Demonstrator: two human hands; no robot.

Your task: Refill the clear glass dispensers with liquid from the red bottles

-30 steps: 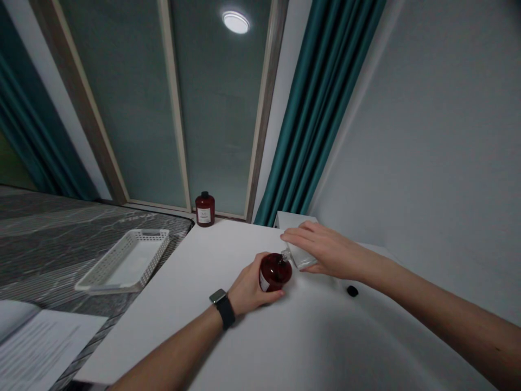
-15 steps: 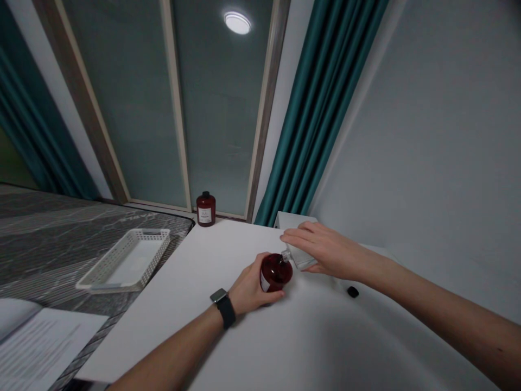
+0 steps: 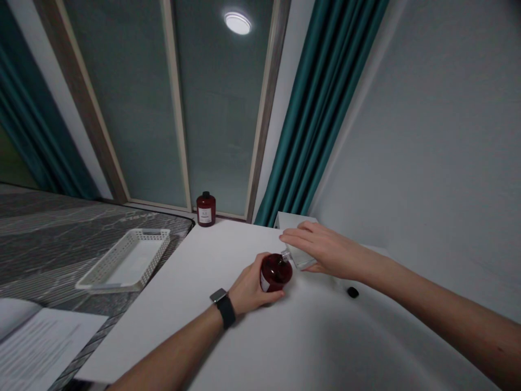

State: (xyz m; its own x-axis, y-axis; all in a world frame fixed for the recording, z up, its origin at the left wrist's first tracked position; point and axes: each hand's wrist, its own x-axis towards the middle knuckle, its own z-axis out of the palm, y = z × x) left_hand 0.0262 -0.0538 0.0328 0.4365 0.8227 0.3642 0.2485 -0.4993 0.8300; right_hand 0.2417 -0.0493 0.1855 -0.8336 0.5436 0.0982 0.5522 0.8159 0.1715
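My left hand [image 3: 251, 288], with a dark watch on its wrist, is wrapped round a dark red bottle [image 3: 277, 276] that has a white label and no cap on its mouth. In my right hand [image 3: 321, 247] is a clear glass bottle [image 3: 302, 258], tipped sideways so that its neck meets the mouth of the red bottle. My fingers cover much of the glass bottle, and whether liquid is flowing cannot be made out. On the white table to the right lies a small black cap [image 3: 353, 292].
A second red bottle [image 3: 205, 209] with a black cap stands at the table's [image 3: 179, 304] far left corner. To the left, a white perforated basket [image 3: 152, 260] and an open book [image 3: 52, 342] rest on a grey patterned surface. A white box [image 3: 287, 218] is behind my right hand.
Hardly anything differs. Both hands hold the two bottles in nearly the same place, with the glass bottle's neck still at the red bottle's mouth.
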